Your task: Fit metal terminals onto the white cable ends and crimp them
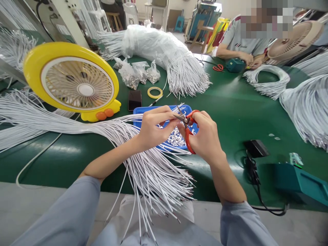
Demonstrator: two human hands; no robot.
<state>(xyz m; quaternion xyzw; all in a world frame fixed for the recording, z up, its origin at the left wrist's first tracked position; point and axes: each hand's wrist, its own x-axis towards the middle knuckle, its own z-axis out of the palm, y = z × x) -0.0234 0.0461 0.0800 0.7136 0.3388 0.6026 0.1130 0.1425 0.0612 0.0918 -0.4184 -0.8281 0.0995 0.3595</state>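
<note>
Red-handled scissors (186,120) are up over the blue tray (135,111), in the right hand (206,136). Long axis runs roughly left-right, w/ the blades pointing left and a bit to the far side, spread apart in a narrow V. Handle loops are on the right, fingers + thumb curled around them, so the grip's closed on the handles and the blades stick out left of it. Left hand (156,126) is bent in from the left, thumb and fingertips pinched close together right by the blades; can't tell what's in the pinch, too small tbh. Loose metal terminals (176,137) lie in the tray below, w/ a big bunch of white wires (151,164) under the left forearm.
</note>
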